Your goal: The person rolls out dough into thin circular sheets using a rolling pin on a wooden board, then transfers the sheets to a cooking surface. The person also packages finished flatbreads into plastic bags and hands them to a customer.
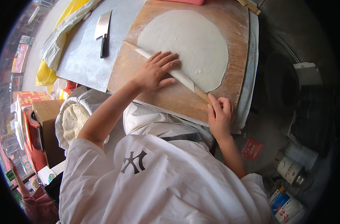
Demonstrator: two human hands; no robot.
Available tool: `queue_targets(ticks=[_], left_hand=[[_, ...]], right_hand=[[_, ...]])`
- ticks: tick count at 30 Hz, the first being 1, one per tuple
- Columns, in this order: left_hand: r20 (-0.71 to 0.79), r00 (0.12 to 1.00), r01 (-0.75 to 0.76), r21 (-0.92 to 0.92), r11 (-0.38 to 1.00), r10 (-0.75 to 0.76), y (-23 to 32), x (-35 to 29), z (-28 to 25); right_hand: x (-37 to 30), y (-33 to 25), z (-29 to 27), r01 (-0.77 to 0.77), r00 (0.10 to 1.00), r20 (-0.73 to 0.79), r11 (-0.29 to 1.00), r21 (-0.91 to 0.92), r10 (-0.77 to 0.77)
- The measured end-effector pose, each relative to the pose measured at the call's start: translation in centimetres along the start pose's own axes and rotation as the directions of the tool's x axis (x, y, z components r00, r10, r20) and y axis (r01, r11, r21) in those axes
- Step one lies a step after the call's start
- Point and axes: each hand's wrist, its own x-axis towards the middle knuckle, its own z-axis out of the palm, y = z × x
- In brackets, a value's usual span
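Observation:
A large, thin round sheet of dough (188, 41) lies on a floured wooden board (237, 44). Its near edge is wrapped around a slender wooden rolling pin (202, 95), which slants across the board with both tapered ends showing. My left hand (157, 71) rests flat on the wrapped part, fingers stretched out and thumb apart. At the pin's right end, the fingers of my right hand (221, 114) are closed on the bare wood near the board's front edge.
Left of the board, a cleaver (103, 31) with a black handle lies on a grey metal tabletop (78, 52). A cloth-lined lump of dough (73, 119) and a cardboard box (48, 123) are at my left. Containers (289, 170) stand low on the right. Another person's sleeve (41, 205) shows lower left.

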Motion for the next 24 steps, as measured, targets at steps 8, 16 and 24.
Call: queue_targets(ticks=[8,16,24], left_hand=[[0.043,0.999,0.024,0.054,0.998,-0.027,-1.7,1.4,0.7],[-0.411,0.877,-0.098,-0.658,0.747,-0.248,5.6,20.0,0.3],[-0.399,0.518,0.404,-0.666,0.628,-0.757,-2.1,0.5,0.2]], right_hand=[[-0.1,-0.8,-0.5,-0.060,0.998,-0.032,0.967,-0.246,0.054],[10.9,9.8,-1.6,-0.079,0.967,-0.252,0.886,-0.457,-0.043],[10.6,10.4,-1.2,0.061,0.967,-0.209,0.932,-0.356,-0.143]])
